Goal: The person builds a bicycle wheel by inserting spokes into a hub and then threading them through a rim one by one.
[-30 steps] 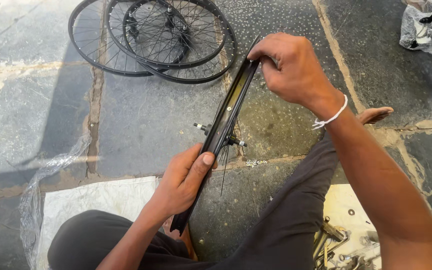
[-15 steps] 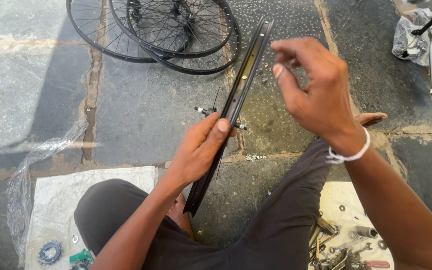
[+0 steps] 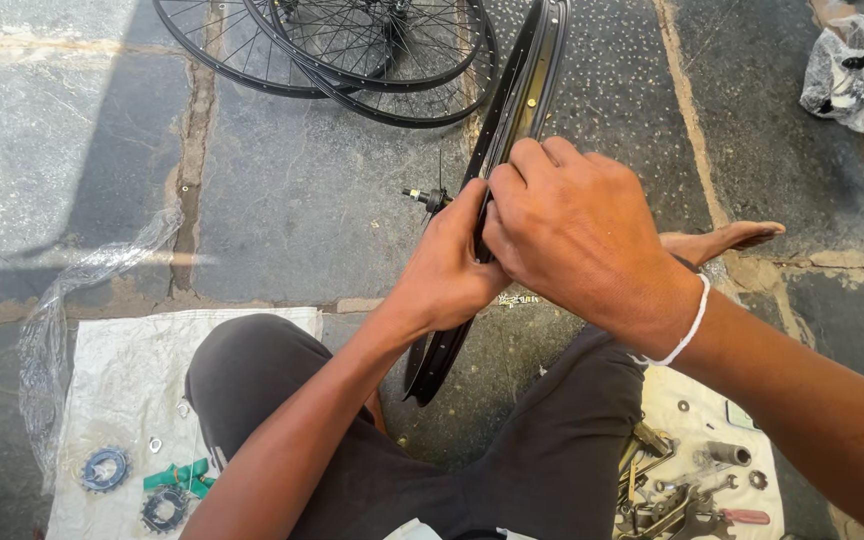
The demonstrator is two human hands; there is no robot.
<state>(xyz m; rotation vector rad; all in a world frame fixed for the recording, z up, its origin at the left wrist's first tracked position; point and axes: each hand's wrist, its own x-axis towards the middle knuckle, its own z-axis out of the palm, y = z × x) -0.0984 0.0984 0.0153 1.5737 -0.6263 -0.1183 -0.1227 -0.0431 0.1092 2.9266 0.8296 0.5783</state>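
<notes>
A black bicycle wheel rim [image 3: 524,90] stands on edge between my knees, seen almost edge-on, running from top centre down to my lap. Its hub axle [image 3: 422,196] sticks out to the left. My left hand [image 3: 449,262] grips the rim from the left side at mid height. My right hand [image 3: 577,225] closes over the rim from the right, its fingers meeting the left hand's thumb. A white band circles my right wrist.
Two spoked wheels [image 3: 352,55] lie on the stone floor at top. A white cloth [image 3: 122,390] at left carries cogs [image 3: 105,468] and green parts. Loose tools and metal parts [image 3: 687,485] lie at lower right. A plastic bag [image 3: 842,70] and a bicycle frame sit top right.
My right hand has come down from the rim's top end to its middle, joining the left hand. The rim now reaches further up and away from me.
</notes>
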